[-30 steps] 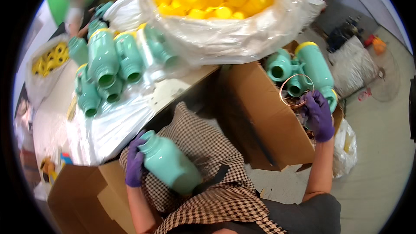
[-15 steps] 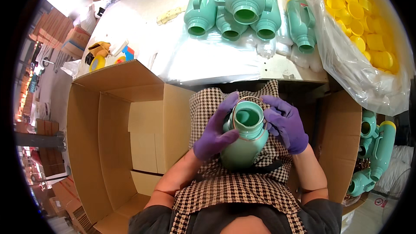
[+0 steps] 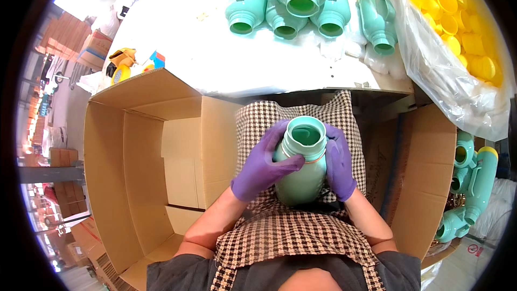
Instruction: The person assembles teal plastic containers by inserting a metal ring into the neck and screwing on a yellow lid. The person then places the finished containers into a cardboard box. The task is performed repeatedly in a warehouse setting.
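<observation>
Head view: both hands clamped on the bottle (image 3: pixel 301 186), left hand (image 3: pixel 264 170) and right hand (image 3: pixel 339 164) on opposite sides, mouth up, over the apron (image 3: pixel 291 237). Ring (image 3: pixel 313 160) is around the bottle's shoulder, below the neck; fingers hide its sides, can't tell if it sits level. Risks: uneven pressure could cock or bend the ring; loose grip on the glossy wall could let the bottle twist or drop. Box (image 3: pixel 105 167) gapes left of the bottle, could catch a fall. Jugs (image 3: pixel 301 0) stacked on counter (image 3: pixel 226 64) beyond the bottle could roll if bumped.
</observation>
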`<action>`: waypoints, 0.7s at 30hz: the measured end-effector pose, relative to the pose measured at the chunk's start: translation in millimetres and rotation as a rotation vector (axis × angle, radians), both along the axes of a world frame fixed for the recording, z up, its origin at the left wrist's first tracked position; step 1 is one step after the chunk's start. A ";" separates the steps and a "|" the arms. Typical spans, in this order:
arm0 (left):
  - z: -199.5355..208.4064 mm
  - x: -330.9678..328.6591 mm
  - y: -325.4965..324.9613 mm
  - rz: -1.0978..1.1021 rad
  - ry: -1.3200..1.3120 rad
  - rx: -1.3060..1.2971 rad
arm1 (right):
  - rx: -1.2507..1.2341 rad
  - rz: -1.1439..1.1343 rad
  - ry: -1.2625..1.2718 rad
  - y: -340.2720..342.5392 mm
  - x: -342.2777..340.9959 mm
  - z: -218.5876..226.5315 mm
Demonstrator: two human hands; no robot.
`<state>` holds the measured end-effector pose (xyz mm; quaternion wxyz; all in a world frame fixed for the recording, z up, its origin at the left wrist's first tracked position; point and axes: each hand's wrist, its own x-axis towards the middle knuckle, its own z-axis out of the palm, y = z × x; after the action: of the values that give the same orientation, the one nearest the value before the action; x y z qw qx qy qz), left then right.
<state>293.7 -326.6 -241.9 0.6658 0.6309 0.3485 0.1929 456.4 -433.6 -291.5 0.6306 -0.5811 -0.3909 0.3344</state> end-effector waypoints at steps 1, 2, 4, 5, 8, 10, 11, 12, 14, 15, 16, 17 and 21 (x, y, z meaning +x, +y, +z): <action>0.0 1.4 4.7 -0.032 0.023 -0.028 | 0.024 0.004 0.031 2.1 -1.5 0.2; -1.1 2.9 11.7 -0.064 0.045 -0.057 | 0.002 -0.067 0.066 5.9 -7.8 7.8; -3.8 4.4 30.2 -0.151 0.062 0.021 | -0.042 -0.050 0.001 12.3 -6.9 3.6; -4.6 4.1 39.8 -0.193 0.084 0.037 | -0.066 -0.039 -0.034 16.5 -6.4 4.4; -8.0 4.1 55.5 -0.295 0.159 0.107 | -0.151 -0.027 -0.042 25.2 -5.8 6.2; -7.9 8.1 48.8 -0.252 0.144 0.016 | -0.166 -0.036 -0.014 29.9 -1.9 -1.0; -7.6 8.4 45.7 -0.230 0.137 -0.029 | -0.225 -0.007 -0.036 26.6 1.2 -1.7; -11.1 4.7 44.6 -0.249 0.171 -0.029 | -0.283 0.024 -0.057 22.2 4.5 0.2; -23.6 -2.3 44.2 -0.279 0.223 -0.027 | -0.401 0.104 -0.188 18.3 13.3 15.1; -27.8 -3.6 45.0 -0.291 0.237 0.003 | -0.364 0.127 -0.228 16.7 17.2 12.6; -29.2 -2.8 46.6 -0.303 0.246 0.040 | -0.321 0.147 -0.275 15.0 22.3 8.8; -31.7 -3.0 47.0 -0.315 0.255 0.076 | -0.278 0.168 -0.321 14.1 24.5 4.8; -38.5 -4.1 38.8 -0.332 0.069 0.203 | -0.038 0.019 -0.153 7.6 11.8 -16.6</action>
<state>289.6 -287.8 -280.5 0.6089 0.7499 0.2413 0.0929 468.2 -426.0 -308.1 0.5845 -0.6132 -0.4370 0.3022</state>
